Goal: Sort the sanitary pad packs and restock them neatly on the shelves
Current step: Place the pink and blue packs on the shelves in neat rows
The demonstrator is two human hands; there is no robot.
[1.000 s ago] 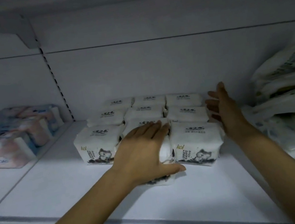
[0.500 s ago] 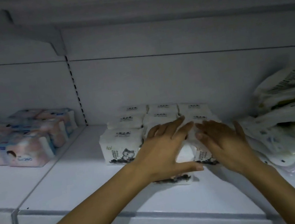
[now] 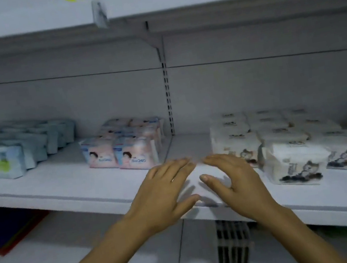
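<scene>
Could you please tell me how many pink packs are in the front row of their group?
2. The left pink pack and the right pink pack stand side by side at the group's front edge; more pink packs sit behind them, partly hidden.

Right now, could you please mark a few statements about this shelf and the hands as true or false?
1. The white cat-print packs stand right of the pink packs. True.
2. The left hand grips a pink pack. False: its fingers are straight and hold nothing.
3. The pale blue packs lie at the far left of the shelf. True.
4. The pink packs stand on the top shelf. False: they share the white packs' level.
5. The right hand has its fingers spread. True.
</scene>
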